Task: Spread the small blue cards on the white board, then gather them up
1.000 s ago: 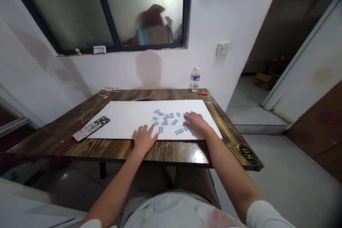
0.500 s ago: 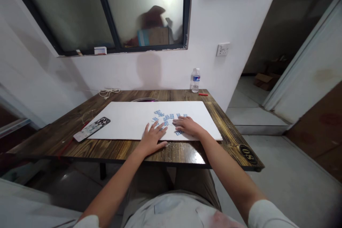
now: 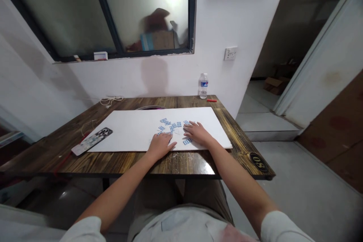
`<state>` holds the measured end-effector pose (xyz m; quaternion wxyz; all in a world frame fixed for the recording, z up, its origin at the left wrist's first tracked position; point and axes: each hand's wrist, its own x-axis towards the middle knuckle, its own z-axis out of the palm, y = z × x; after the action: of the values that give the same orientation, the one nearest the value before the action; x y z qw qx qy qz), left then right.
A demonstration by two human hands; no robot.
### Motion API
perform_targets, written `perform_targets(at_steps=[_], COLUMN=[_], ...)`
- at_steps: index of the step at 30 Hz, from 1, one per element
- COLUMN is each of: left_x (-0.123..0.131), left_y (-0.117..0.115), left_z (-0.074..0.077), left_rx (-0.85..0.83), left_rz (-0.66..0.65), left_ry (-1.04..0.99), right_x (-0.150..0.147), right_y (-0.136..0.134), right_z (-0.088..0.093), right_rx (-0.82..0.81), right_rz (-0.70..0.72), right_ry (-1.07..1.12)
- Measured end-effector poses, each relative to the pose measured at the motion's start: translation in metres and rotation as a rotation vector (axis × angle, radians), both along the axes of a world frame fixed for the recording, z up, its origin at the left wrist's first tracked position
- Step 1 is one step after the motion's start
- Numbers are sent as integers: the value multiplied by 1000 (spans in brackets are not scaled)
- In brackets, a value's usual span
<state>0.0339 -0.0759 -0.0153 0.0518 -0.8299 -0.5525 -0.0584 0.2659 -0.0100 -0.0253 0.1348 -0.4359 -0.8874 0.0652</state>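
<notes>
Several small blue-and-white striped rectangular pieces (image 3: 179, 124) lie scattered on a white board (image 3: 127, 130) that rests on the wooden table. My left hand (image 3: 161, 145) lies low over the board's near edge, thumb stretched apart, its fingertips over some of the pieces and partly covering them. To the right, my right hand (image 3: 197, 134) is palm down with its fingers spread across the board, touching or just above pieces there. One striped piece (image 3: 187, 141) shows just below that hand. Whatever is under the palms is hidden.
A phone (image 3: 93, 141) lies across the board's left edge. At the table's back are a water bottle (image 3: 203, 86), a red pen-like stick (image 3: 211, 100), a white cable (image 3: 112, 101) and a partly hidden round object (image 3: 150, 107). The wooden table (image 3: 119, 164) meets the wall behind.
My left hand has shifted onto the pieces, with its fingers less spread and lower. The right hand stays nearly in place, fingers a little more apart. The view has turned slightly.
</notes>
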Motion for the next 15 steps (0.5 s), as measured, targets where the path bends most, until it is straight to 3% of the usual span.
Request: perform_targets(at_steps=[5, 9, 12, 15], left_x=[8, 11, 8, 3], left_y=[12, 26, 28, 24], left_z=[1, -3, -6, -7], left_rx=[40, -15, -53, -40], left_rz=[-6, -98, -143, -173], left_ry=[-15, -5, -23, -44], right_x=[-2, 0, 3, 9], right_y=[0, 2, 5, 10], right_z=[0, 1, 3, 3], right_rx=[-43, -60, -34, 8], right_rz=[197, 199, 140, -88], right_ry=[14, 14, 27, 98])
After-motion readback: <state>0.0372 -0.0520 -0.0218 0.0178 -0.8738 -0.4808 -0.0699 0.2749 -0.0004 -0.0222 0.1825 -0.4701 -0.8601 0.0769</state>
